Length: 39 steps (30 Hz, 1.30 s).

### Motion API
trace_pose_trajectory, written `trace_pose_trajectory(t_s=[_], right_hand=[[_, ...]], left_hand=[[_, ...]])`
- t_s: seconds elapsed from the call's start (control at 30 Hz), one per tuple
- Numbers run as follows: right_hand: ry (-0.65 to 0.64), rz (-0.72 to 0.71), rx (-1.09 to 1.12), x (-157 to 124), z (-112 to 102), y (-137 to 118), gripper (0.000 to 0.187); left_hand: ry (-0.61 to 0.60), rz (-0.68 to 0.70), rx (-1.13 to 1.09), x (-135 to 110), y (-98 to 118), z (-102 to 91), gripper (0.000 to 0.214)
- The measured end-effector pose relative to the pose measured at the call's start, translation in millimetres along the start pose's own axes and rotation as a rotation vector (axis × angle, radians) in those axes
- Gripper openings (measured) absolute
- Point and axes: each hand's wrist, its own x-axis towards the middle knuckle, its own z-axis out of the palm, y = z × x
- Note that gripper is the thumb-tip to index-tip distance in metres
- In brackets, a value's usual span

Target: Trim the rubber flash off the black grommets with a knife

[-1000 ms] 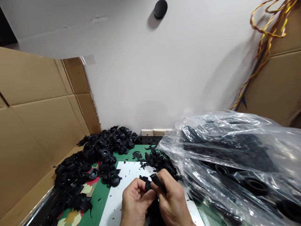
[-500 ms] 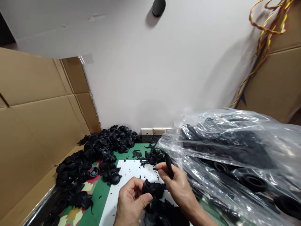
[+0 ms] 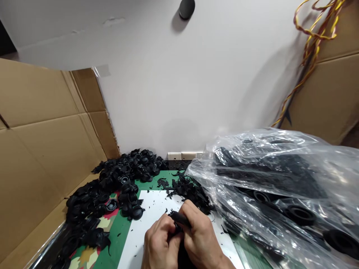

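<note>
My left hand and my right hand are pressed together low in the middle, over a white sheet. Left-hand fingers curl round a small black ribbed rubber part, mostly hidden between the hands. In my right hand, pinched between thumb and fingers, is a thin black tool, lying across the top of that part. Black rubber scraps lie just beyond the hands.
A heap of black rubber parts spreads along the left on a green patterned mat. A clear plastic bag with more black parts fills the right. Cardboard walls the left; a white wall stands behind.
Half a second ago my right hand was lifted away to the right with the tool. It has come back down against my left hand and the rubber part.
</note>
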Motion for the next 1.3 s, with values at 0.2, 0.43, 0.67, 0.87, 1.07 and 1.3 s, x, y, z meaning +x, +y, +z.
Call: trace_pose_trajectory(t_s=[0.2,0.43,0.67,0.87,1.07,1.3], right_hand=[[0.114,0.289,-0.047,16.3,-6.2,21.4,0.016],[0.121,0.356,-0.011,19.1,-19.1,38.8,0.024],[0.001,0.333,0.122,16.9,-22.8,31.4,0.024],[-0.067,0.4,0.227,20.1,-27.4,21.9,0.027],[-0.159,0.439,0.322,19.5,-25.2,-1.0,0.019],[-0.111,0.364,0.309,11.5,0.1,-3.4,0.009]], left_hand=[[-0.145,0.112,-0.048,-8.3,-1.2,-9.3,0.018],[-0.099,-0.143,-0.342,-1.2,-6.2,-14.2,0.018],[-0.025,-0.208,-0.393,7.1,-5.8,-17.0,0.025],[0.05,-0.585,-0.61,20.4,1.7,-20.8,0.033],[0.098,-0.63,-0.721,27.5,14.9,-14.4,0.036],[0.144,-0.639,-0.82,22.5,21.9,5.3,0.046]])
